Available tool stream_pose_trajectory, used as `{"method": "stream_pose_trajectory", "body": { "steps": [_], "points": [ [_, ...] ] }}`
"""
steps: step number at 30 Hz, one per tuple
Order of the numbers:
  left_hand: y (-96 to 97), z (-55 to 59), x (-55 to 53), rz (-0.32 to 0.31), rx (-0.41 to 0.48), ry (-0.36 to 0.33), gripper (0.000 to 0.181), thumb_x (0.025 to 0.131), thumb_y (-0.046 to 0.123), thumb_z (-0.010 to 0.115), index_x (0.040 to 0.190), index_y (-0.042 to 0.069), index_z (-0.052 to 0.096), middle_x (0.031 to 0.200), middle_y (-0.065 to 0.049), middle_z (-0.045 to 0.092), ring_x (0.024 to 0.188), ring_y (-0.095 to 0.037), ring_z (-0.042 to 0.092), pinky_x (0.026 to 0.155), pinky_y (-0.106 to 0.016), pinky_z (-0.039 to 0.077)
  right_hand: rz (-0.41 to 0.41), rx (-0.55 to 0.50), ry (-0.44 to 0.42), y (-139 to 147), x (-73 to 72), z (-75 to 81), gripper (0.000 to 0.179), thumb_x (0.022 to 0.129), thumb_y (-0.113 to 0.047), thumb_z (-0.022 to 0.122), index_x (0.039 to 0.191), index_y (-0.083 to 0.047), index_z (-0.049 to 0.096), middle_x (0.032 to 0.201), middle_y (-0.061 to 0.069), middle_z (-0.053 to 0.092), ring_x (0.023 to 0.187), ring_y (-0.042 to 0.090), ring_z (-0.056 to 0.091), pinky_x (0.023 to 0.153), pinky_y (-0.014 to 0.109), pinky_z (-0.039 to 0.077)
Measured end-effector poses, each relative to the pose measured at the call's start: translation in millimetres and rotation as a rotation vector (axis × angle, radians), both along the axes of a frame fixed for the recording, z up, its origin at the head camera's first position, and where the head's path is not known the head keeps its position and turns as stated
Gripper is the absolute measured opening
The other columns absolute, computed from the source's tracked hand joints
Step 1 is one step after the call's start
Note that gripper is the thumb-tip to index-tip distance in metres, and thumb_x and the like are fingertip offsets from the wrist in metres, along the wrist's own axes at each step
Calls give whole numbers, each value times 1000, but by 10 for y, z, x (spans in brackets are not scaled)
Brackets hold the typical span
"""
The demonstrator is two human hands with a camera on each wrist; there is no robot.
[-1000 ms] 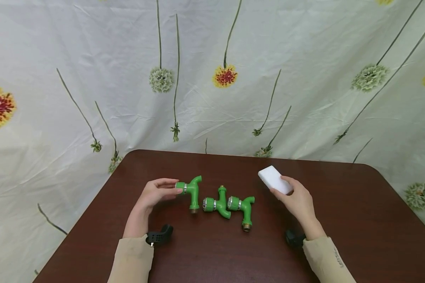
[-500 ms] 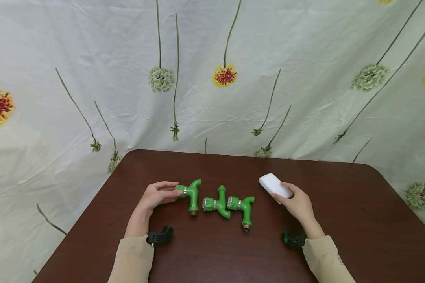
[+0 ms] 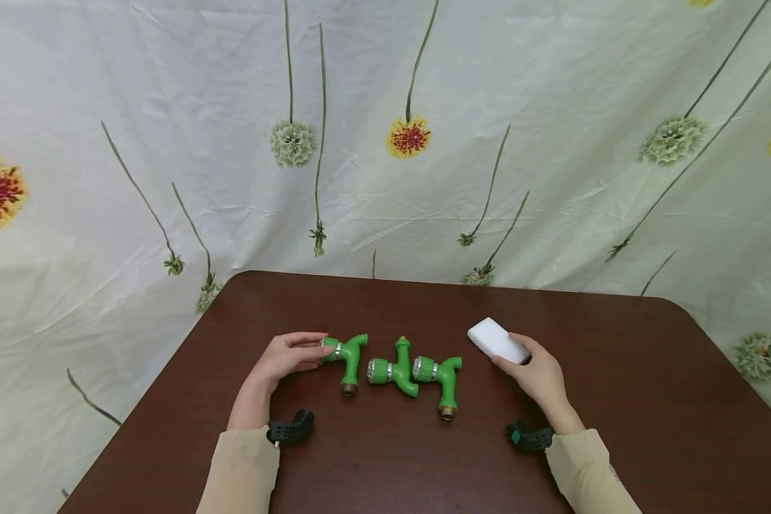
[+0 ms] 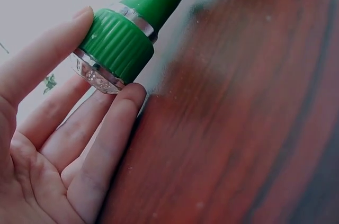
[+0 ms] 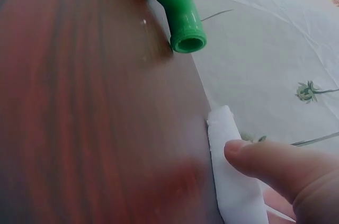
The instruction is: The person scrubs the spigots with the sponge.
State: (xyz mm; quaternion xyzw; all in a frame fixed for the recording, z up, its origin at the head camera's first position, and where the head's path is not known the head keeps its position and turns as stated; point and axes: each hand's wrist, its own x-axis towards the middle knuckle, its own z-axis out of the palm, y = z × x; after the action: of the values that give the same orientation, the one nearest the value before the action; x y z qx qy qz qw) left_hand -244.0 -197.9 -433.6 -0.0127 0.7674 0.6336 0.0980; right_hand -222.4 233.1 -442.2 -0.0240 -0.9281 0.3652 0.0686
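My left hand [image 3: 293, 353] pinches the ribbed knob of a green tap [image 3: 352, 359] at the left of the row. The left wrist view has the thumb and fingertips at opposite sides of that knob [image 4: 117, 44], with its clear patterned end cap facing the palm. Two more green taps lie to the right: a middle tap [image 3: 401, 371] with its threaded end away from me, and a right tap [image 3: 448, 385] with its brass end toward me. My right hand [image 3: 540, 371] grips a white sponge block [image 3: 495, 338], thumb on its near face in the right wrist view.
All of this is on a dark brown table [image 3: 398, 464] with rounded far corners. Behind its far edge hangs a pale cloth [image 3: 373, 193] printed with flowers. Both wrists carry black straps [image 3: 289, 428]. A tap spout [image 5: 183, 28] shows ahead of the sponge in the right wrist view.
My left hand has lowered the left tap slightly toward the table, its spout now nearer to me. The right hand has brought the white sponge down and a little toward me.
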Motion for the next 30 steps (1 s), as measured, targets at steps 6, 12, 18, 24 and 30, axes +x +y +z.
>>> {"method": "stream_pose_trajectory", "body": {
  "steps": [6, 12, 18, 24, 30],
  "points": [
    [-6, 6, 5, 3, -38, -2, 55, 78, 27, 78, 123, 0, 60, 110, -11, 66, 85, -20, 66, 76, -33, 55, -6, -18, -3, -23, -2, -3, 66, 82, -37, 71, 135, -3, 48, 135, 22, 46, 116, 38, 48, 91, 50, 42],
    [-7, -1, -5, 15, -73, -12, 54, 78, 28, 78, 122, 2, 62, 103, -8, 69, 77, -19, 65, 72, -31, 56, -6, -35, 5, -26, 1, -8, 69, 82, -37, 71, 136, -2, 46, 136, 22, 45, 118, 38, 46, 92, 51, 41],
    [-16, -8, -5, 11, -77, -8, 56, 78, 28, 78, 124, 1, 60, 103, -8, 69, 74, -18, 64, 70, -30, 56, -11, -51, 15, -30, -16, -17, 68, 82, -33, 72, 136, -2, 45, 137, 21, 45, 119, 37, 46, 93, 50, 41],
    [-18, 22, -6, 39, -116, 34, 57, 81, 32, 75, 126, 1, 57, 108, -13, 67, 74, -19, 63, 67, -29, 55, 4, -82, 8, -2, -6, 42, 71, 85, -38, 68, 139, 0, 41, 139, 23, 42, 120, 38, 45, 93, 50, 41],
    [-8, 151, 25, 190, -389, 162, 59, 82, 50, 68, 119, 4, 62, 113, -17, 64, 95, -27, 59, 80, -39, 51, -7, -167, 38, 69, -4, 139, 68, 87, -41, 65, 139, -3, 41, 138, 23, 42, 124, 38, 43, 98, 49, 40]
  ]
}}
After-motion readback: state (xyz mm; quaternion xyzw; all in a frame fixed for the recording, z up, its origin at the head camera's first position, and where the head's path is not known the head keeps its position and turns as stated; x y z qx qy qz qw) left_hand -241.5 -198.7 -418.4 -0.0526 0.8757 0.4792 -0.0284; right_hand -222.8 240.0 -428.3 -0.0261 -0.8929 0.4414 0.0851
